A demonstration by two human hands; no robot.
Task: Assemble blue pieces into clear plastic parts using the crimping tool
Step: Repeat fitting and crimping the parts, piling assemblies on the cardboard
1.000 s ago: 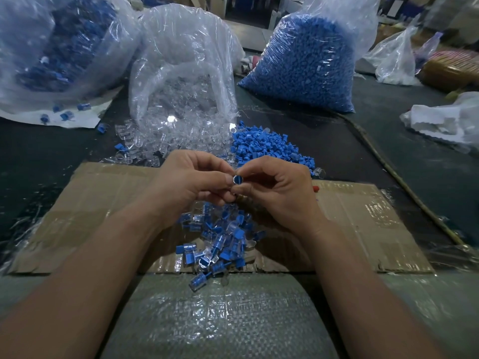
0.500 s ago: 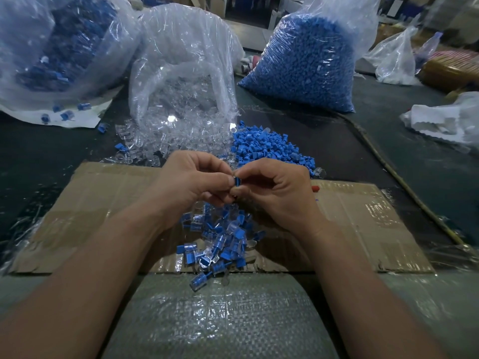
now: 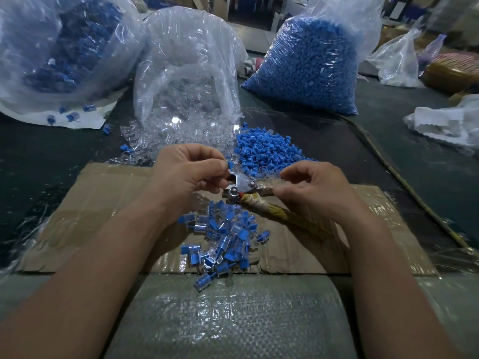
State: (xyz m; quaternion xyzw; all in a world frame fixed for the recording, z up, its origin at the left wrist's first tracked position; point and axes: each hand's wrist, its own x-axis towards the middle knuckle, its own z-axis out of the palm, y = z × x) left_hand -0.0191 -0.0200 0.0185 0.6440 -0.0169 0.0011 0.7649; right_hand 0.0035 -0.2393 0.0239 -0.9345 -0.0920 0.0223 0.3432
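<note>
A dark counter [image 3: 51, 156] fills the view, seen from above by a person seated at its near edge. Three large clear plastic bags stand along the far side: a left bag [image 3: 59, 47] with mixed blue and clear items, a middle bag [image 3: 186, 73] spilling clear plastic parts toward the viewer, and a right bag [image 3: 305, 66] packed full of blue pieces. A flat sheet of cardboard [image 3: 103, 198] lies on the counter in front of the bags, and a woven plastic sheet [image 3: 228, 320] covers the nearest edge. A loose heap of blue pieces [image 3: 267, 149] sits just beyond the cardboard, right of the spilled clear parts. A smaller pile of joined blue and clear parts [image 3: 225, 239] rests on the near middle of the cardboard.

Both bare hands hover above that pile. The right hand [image 3: 316, 190] has its grip curled round the cloth-wrapped handle of a metal crimping tool [image 3: 243, 185], whose head points left. The left hand [image 3: 186, 174] has its grip pinched together on one small blue piece [image 3: 230, 165], held at the tool's head. Whether a clear part surrounds that piece cannot be told.
</note>
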